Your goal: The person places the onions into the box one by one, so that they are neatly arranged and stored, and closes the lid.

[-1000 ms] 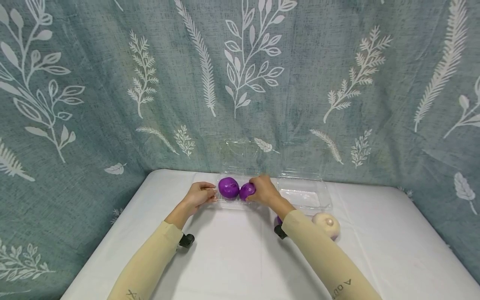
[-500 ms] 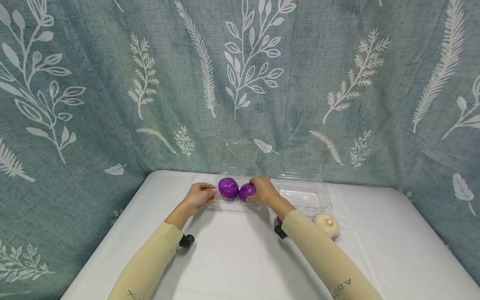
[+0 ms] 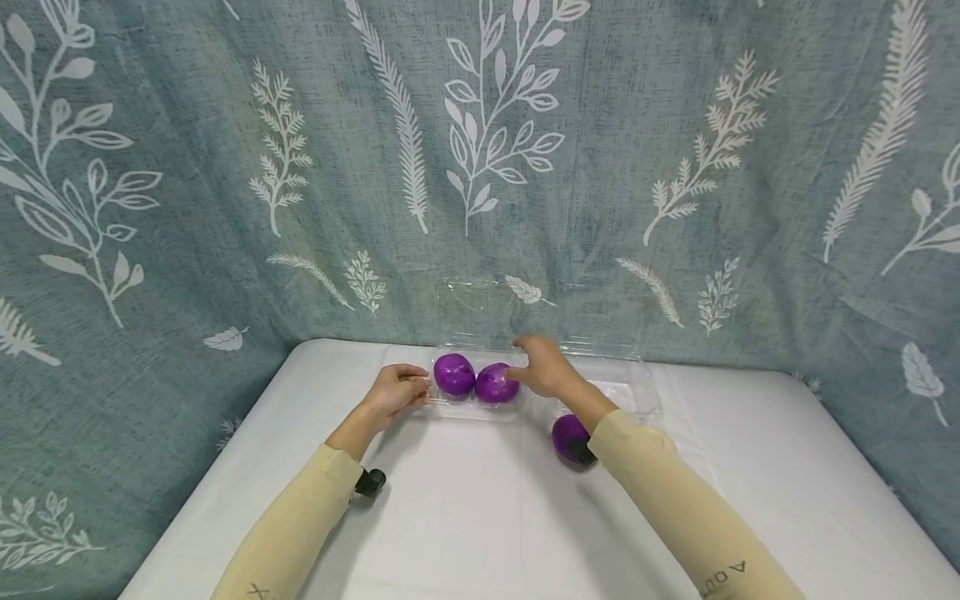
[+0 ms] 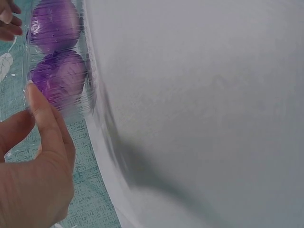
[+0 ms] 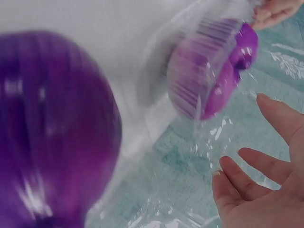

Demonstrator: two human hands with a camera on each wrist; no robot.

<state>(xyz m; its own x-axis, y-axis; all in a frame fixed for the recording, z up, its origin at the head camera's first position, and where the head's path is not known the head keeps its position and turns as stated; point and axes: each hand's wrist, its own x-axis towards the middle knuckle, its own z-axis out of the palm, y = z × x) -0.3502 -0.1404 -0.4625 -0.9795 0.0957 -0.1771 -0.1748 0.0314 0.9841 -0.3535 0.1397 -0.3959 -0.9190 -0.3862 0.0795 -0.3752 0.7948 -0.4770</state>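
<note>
Two glossy purple round vegetables, the left one [image 3: 453, 374] and the right one [image 3: 493, 387], sit side by side in a clear plastic clamshell container [image 3: 480, 413] with its lid raised. At the container's left end, my left hand [image 3: 393, 390] pinches the rim between thumb and fingers [image 4: 42, 118]. My right hand [image 3: 547, 367] is spread just right of the second vegetable and holds nothing; its fingers [image 5: 247, 183] stand apart from the vegetable in the right wrist view. A third purple vegetable [image 3: 567, 435] lies on the table, partly covered by the right wrist camera.
A second clear container [image 3: 643, 390], lid up, stands to the right, partly behind my right forearm. A patterned green curtain [image 3: 480, 208] hangs along the back edge of the white table [image 3: 465, 508].
My right hand has let go of the second purple vegetable and moved right, its fingers opening. The third vegetable now shows more; the cream one is hidden behind my sleeve. The left hand stays.
</note>
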